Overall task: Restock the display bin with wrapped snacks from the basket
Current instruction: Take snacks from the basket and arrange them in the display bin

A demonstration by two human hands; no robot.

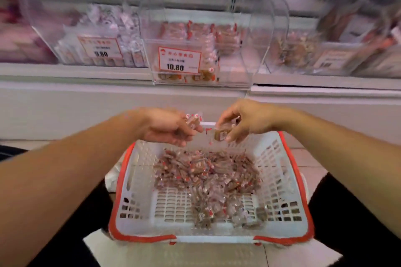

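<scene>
Your left hand (167, 129) has its fingers curled round a small bunch of wrapped snacks (192, 119). Your right hand (245, 122) pinches one brown snack (220, 134), long axis roughly level. Both are above the basket (138, 221) far rim. The display bin (236, 71) with the 10.80 tag (179, 60) sits straight ahead and up, roughly equidistant, so lift forward.

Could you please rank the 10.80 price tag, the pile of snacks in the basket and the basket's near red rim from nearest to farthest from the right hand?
From the right hand:
1. Pile of snacks, just below in the basket.
2. 10.80 price tag, above on the display bin.
3. Near red rim, bottom edge.
</scene>
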